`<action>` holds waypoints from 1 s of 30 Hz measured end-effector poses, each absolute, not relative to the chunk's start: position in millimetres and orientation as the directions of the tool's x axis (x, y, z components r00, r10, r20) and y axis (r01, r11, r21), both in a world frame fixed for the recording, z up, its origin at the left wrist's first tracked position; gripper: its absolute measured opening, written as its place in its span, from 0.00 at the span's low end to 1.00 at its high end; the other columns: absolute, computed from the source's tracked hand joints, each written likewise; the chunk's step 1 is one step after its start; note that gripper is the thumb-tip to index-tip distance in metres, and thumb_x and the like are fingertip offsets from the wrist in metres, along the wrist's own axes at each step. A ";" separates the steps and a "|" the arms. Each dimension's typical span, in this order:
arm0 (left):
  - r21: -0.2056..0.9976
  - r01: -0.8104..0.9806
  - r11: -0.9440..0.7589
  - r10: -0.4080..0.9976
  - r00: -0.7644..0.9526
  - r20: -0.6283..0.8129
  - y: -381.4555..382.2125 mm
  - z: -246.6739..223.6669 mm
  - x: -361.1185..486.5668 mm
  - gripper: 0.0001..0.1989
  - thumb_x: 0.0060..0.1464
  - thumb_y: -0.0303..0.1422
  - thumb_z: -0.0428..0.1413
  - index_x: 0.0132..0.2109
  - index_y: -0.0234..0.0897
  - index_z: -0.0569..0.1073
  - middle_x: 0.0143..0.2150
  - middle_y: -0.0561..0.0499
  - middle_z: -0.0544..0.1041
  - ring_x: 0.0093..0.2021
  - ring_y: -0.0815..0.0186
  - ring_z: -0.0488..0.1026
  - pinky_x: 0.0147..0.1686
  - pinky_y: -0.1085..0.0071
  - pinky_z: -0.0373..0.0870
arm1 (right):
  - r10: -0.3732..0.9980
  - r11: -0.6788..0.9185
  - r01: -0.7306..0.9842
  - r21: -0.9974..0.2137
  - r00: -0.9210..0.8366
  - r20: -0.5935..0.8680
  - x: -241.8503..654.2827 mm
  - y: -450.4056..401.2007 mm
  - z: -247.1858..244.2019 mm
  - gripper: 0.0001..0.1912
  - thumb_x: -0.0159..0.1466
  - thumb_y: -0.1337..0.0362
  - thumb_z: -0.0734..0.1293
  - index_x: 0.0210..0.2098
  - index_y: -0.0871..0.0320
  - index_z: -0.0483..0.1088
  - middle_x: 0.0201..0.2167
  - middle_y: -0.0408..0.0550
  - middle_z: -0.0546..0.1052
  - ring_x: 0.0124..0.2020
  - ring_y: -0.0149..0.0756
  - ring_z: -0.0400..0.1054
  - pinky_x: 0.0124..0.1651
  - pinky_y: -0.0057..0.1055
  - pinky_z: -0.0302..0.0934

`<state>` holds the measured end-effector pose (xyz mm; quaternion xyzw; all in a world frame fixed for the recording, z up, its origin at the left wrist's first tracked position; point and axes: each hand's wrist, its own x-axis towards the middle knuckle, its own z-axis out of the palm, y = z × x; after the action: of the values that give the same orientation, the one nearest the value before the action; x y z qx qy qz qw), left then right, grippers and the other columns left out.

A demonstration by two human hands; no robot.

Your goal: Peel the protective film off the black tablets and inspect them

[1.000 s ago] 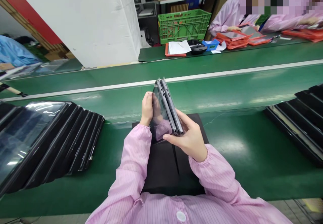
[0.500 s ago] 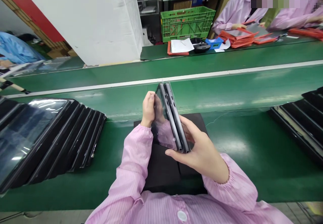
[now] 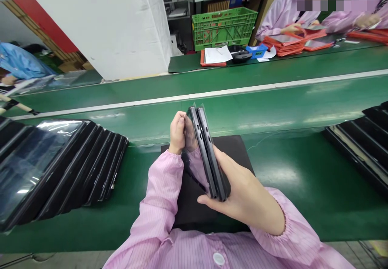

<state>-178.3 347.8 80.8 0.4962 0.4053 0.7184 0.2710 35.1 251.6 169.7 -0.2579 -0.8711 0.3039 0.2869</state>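
Two dark tablets [image 3: 207, 151] stand on edge side by side between my hands, their port edges turned up toward me. Clear film covers the glossy screen on the left one and sticks out past the far corners. My left hand [image 3: 177, 132] is closed at the far left edge, its fingertips partly hidden. From the right and near side, my right hand [image 3: 239, 184] grips both tablets, thumb at the near end and fingers behind the right one. Beneath them lies a black mat [image 3: 194, 208] on the green work surface [image 3: 281, 168].
A leaning row of film-covered tablets [image 3: 69, 159] lies on the left, another dark stack [image 3: 360, 151] on the right. Beyond the white strip [image 3: 145, 101] are a green crate [image 3: 224, 28], orange-red trays [image 3: 285, 44] and co-workers in pink sleeves. A blue sleeve [image 3: 24, 60] shows far left.
The two tablets have tilted and their near ends have come lower, toward me. My right hand has moved slightly down and right with them; my left hand has barely moved.
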 end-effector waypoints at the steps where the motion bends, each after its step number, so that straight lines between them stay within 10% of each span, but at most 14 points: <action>1: 0.854 0.009 -0.520 0.796 -0.359 0.488 347.1 81.0 -177.9 0.24 0.58 0.58 0.51 0.32 0.41 0.66 0.25 0.55 0.63 0.24 0.69 0.58 0.24 0.69 0.57 | 0.614 0.687 0.270 -0.675 -0.713 0.339 35.4 251.6 170.2 0.53 0.58 0.62 0.75 0.73 0.52 0.41 0.69 0.52 0.62 0.67 0.47 0.60 0.63 0.40 0.67; 23: 0.837 0.061 -0.544 0.789 -0.303 0.534 333.5 88.0 -167.9 0.24 0.60 0.57 0.48 0.31 0.40 0.65 0.24 0.56 0.61 0.22 0.70 0.56 0.21 0.71 0.54 | 0.481 0.655 0.192 -0.731 -0.852 0.207 57.7 253.7 181.3 0.63 0.54 0.52 0.78 0.74 0.51 0.35 0.64 0.58 0.65 0.57 0.51 0.70 0.56 0.43 0.70; 30: 0.840 0.036 -0.541 0.809 -0.252 0.531 325.4 82.8 -167.2 0.27 0.57 0.61 0.47 0.33 0.40 0.66 0.24 0.56 0.63 0.22 0.69 0.59 0.21 0.71 0.57 | 0.526 0.691 0.176 -0.701 -0.788 0.320 56.0 256.0 177.0 0.49 0.61 0.48 0.72 0.72 0.50 0.45 0.57 0.55 0.73 0.54 0.50 0.73 0.53 0.42 0.72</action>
<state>-167.2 325.4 82.8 0.5436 0.3885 0.6891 0.2805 56.0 256.0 177.0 -0.1989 -0.8827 0.3388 0.2579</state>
